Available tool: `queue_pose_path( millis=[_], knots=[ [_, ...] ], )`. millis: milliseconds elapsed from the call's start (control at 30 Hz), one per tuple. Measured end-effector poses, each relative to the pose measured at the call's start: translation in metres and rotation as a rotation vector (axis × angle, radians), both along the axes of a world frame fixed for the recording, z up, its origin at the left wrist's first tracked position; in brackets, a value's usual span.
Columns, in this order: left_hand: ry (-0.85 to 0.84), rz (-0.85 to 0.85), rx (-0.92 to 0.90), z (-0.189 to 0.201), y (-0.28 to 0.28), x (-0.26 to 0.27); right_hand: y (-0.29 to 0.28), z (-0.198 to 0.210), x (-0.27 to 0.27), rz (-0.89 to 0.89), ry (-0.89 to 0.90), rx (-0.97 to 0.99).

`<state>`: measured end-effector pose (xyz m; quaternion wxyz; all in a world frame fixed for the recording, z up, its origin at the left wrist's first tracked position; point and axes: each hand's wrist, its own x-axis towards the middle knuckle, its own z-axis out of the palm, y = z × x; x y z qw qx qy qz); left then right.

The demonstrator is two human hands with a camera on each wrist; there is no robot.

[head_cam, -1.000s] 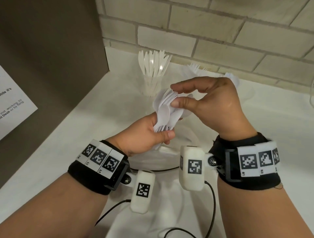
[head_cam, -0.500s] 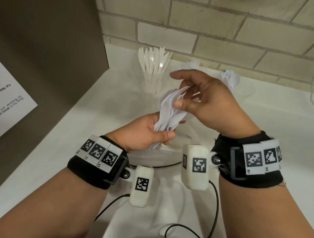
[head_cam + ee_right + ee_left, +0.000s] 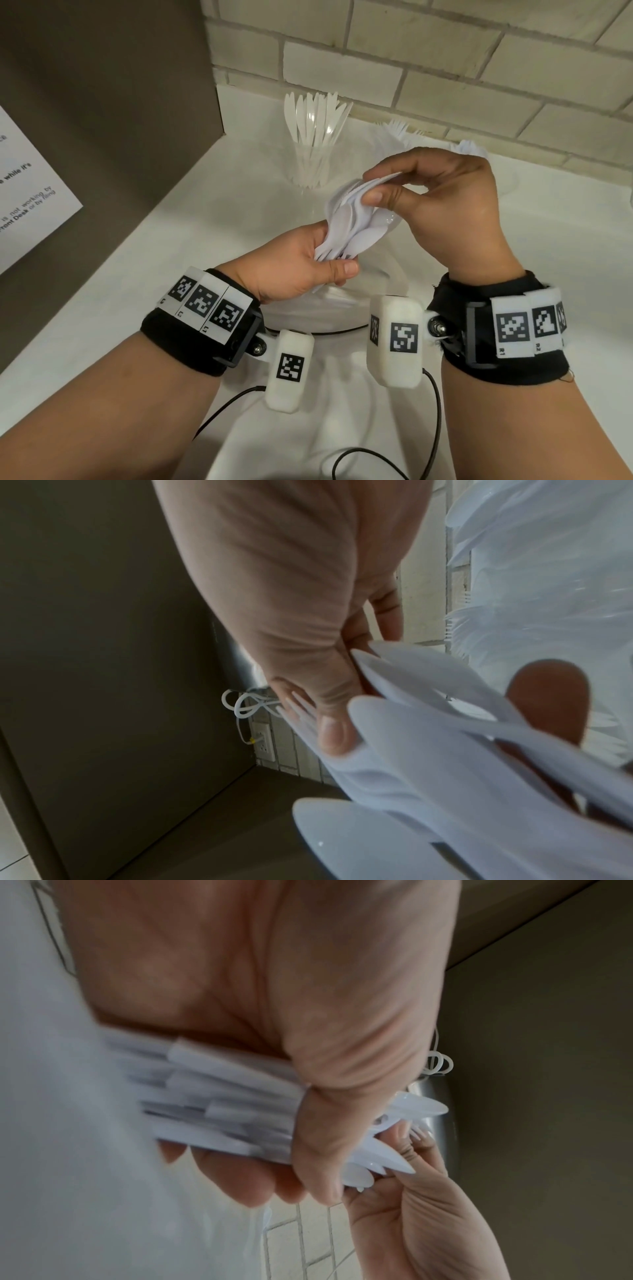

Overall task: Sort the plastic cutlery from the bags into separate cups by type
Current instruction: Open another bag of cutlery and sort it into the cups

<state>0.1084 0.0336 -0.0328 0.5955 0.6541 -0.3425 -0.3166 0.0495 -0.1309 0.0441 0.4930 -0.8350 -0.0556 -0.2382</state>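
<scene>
My left hand [image 3: 301,260] grips a bundle of white plastic cutlery [image 3: 352,219] by the handles, with spoons and at least one fork fanning upward. My right hand [image 3: 428,198] pinches the top of the fan between thumb and fingers. From the left wrist the handle ends [image 3: 226,1104] stick out of my fist and the right hand's fingers [image 3: 407,1150] touch the tips. The right wrist view shows spoon bowls [image 3: 428,750] and fork tines [image 3: 298,710] by my thumb. A clear cup of knives [image 3: 315,137] stands behind; a cup of forks [image 3: 397,132] is partly hidden by my right hand.
A white counter [image 3: 212,205] runs to a brick wall [image 3: 445,68]. A dark panel [image 3: 102,102] with a paper notice [image 3: 27,202] closes the left side. A clear plastic bag [image 3: 325,308] lies under my hands. More white cutlery [image 3: 472,147] shows behind my right hand. Cables [image 3: 435,428] trail below my wrists.
My right hand closed down again, thumb and fingers pinching the tops of the fanned pieces. My left hand kept its grip on the handles and barely moved.
</scene>
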Motion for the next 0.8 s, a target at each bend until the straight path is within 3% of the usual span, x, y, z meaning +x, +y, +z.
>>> queue_pose_path(
  millis=[100, 267, 467, 667, 800],
  knots=[
    [0.017, 0.002, 0.012, -0.002, 0.0, 0.0, -0.001, 0.0, 0.0, 0.044, 0.045, -0.03],
    [0.044, -0.006, 0.018, -0.004, 0.001, 0.0, -0.004, 0.001, -0.003, 0.099, 0.029, 0.211],
    [0.022, -0.005, 0.005, -0.003, 0.001, -0.001, -0.001, -0.006, -0.003, 0.182, 0.184, 0.238],
    [-0.001, -0.008, 0.007, -0.007, 0.002, 0.0, 0.0, 0.004, -0.006, 0.227, 0.096, 0.666],
    [-0.004, -0.05, -0.004, -0.007, 0.002, -0.003, 0.001, 0.017, -0.003, 0.201, -0.071, 0.958]
  ],
)
